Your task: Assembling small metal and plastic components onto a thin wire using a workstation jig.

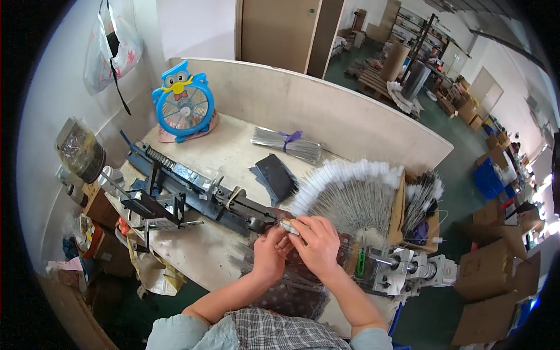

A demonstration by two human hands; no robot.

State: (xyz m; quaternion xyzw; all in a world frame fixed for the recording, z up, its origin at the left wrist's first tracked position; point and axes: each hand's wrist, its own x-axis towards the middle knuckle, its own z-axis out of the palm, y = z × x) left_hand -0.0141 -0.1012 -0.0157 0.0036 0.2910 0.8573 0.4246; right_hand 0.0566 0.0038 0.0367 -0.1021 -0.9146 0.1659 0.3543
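Close together at the end of a long dark metal bench machine (201, 189) are both of my hands. My right hand (318, 242) has its fingers closed on a small white piece (288, 226), next to the machine's round tip. My left hand (269, 254) is curled just below that piece, fingers pressed together; what they hold, if anything, is too small to make out. A dark dotted cloth (280, 300) lies under my wrists. To the right fans out a large bundle of thin wire stems (356, 201) with white fluffy tips (309, 189).
Behind the machine are a dark flat pouch (274, 178), a purple-tied wire bundle (287, 143) and a blue cartoon-shaped fan (185, 108). A silver clamp-like machine (414, 269) and a green-handled tool (360, 261) stand right. A low partition (326, 102) bounds the table; cardboard boxes (487, 271) stand beyond.
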